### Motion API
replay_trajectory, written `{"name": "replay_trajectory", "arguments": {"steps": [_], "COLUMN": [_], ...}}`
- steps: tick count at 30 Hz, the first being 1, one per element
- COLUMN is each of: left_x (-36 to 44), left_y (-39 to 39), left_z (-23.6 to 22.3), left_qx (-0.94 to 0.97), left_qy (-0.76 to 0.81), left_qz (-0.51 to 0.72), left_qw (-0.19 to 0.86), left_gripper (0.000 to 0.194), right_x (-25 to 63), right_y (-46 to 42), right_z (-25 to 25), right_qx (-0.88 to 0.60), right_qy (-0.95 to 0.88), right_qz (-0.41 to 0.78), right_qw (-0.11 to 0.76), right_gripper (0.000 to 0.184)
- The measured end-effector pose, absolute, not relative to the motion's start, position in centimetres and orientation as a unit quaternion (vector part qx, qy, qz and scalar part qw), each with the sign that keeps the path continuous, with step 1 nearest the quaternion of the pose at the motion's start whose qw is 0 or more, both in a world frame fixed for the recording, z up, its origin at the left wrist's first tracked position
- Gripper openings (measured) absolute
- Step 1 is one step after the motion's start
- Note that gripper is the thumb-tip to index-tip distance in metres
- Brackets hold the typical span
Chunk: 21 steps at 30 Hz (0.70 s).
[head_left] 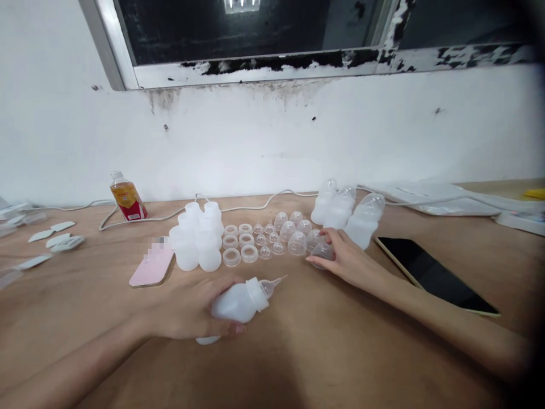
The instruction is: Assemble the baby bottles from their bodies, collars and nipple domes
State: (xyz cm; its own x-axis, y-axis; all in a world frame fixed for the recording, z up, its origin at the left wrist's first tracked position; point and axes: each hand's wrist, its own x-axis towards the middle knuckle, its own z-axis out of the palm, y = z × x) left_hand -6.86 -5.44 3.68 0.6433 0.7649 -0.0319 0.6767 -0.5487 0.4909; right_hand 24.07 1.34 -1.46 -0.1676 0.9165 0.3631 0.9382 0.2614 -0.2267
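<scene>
My left hand (pixel 183 309) is wrapped round a white baby bottle (pixel 235 304), tilted to the right, with a ring and a clear nipple on its neck. At the right, my right hand (pixel 347 258) has its thumb and fingers closed round a clear dome cap (pixel 322 251) at the near end of the cap group. More clear dome caps (pixel 297 243) stand beside it in rows. Left of them come small clear nipples (pixel 265 252), then white rings (pixel 231 258). A cluster of white bottle bodies (pixel 198 238) stands farther left.
Several capped baby bottles (pixel 365 220) stand behind my right hand. A black-screened tablet (pixel 434 275) lies at the right, a pink phone (pixel 152 266) at the left. A drink bottle (pixel 128 199) and a white cable (pixel 272 200) are near the wall. White flat pieces (pixel 66 243) lie far left.
</scene>
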Motion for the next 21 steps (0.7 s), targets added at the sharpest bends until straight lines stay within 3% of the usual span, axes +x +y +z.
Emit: {"name": "replay_trajectory", "arguments": {"steps": [3, 5, 7, 9, 12, 17, 21], "left_x": [-6.1, -5.4, -4.4, -3.5, -2.8, -3.2, -4.0], "left_y": [-5.5, -5.6, -5.5, -5.2, -4.7, -4.4, -4.1], "left_z": [4.3, 4.4, 4.2, 3.8, 3.4, 4.0, 4.4], "left_qx": [0.879, 0.881, 0.899, 0.921, 0.931, 0.932, 0.9], "left_qy": [0.429, 0.453, 0.436, 0.386, 0.343, 0.36, 0.406], "left_qz": [0.05, 0.023, 0.007, 0.007, 0.011, 0.002, 0.029], "left_qw": [0.203, 0.133, 0.036, -0.058, -0.122, -0.037, 0.156], "left_gripper": [0.047, 0.049, 0.045, 0.038, 0.035, 0.03, 0.039], "right_x": [22.7, 21.3, 19.7, 18.2, 16.9, 16.7, 17.1], "right_y": [-0.1, -1.4, -2.6, -3.4, -3.7, -3.3, -3.3], "right_z": [0.5, 2.0, 3.1, 3.7, 3.5, 2.2, 2.3], "right_qx": [-0.611, -0.566, -0.512, -0.461, -0.407, -0.409, -0.36], "right_qy": [-0.746, -0.77, -0.807, -0.798, -0.744, -0.739, -0.875], "right_qz": [-0.104, -0.055, 0.134, 0.357, 0.526, 0.525, 0.288], "right_qw": [0.244, 0.289, 0.262, 0.154, 0.067, 0.102, 0.152], "right_gripper": [0.05, 0.041, 0.034, 0.031, 0.03, 0.028, 0.026]}}
